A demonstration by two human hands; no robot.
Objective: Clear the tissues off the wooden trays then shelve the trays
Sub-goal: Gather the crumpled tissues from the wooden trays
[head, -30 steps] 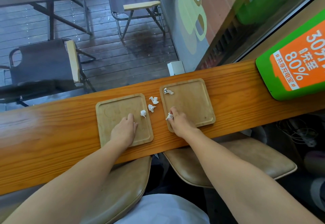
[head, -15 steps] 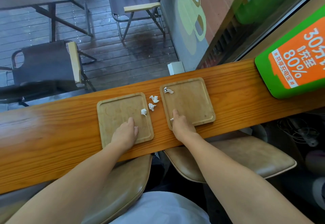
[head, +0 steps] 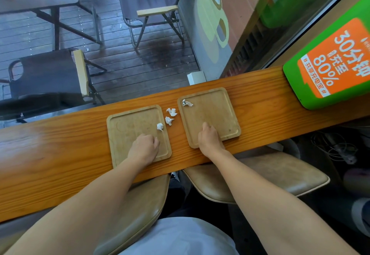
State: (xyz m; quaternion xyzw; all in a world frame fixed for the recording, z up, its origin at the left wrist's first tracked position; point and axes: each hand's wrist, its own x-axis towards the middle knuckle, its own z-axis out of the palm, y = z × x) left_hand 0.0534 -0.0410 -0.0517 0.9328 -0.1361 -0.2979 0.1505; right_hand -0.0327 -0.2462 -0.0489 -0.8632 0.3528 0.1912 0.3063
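Two square wooden trays lie side by side on the wooden counter [head: 60, 154]. My left hand [head: 144, 148] rests on the left tray [head: 128, 126] with its fingers curled in and nothing visible in them. A crumpled white tissue [head: 160, 126] sits at that tray's right edge, just beyond my knuckles. My right hand [head: 209, 138] lies on the near left corner of the right tray [head: 218, 112], fingers closed over a small tissue that is now hidden. Another tissue [head: 187, 103] lies in this tray's far left corner. Two tissue scraps [head: 171, 112] [head: 169, 120] sit on the counter between the trays.
A green and orange charging box [head: 328, 70] stands on the counter at the right. Two tan padded stools [head: 260, 176] sit below the counter's near edge. Behind the counter is a window onto a deck with folding chairs [head: 152, 10] and a table. Cables lie at the lower right.
My right hand has closed over the tissue that lay at its fingertips, which is now out of sight. My left hand's fingers have curled back from the tissue on the left tray.
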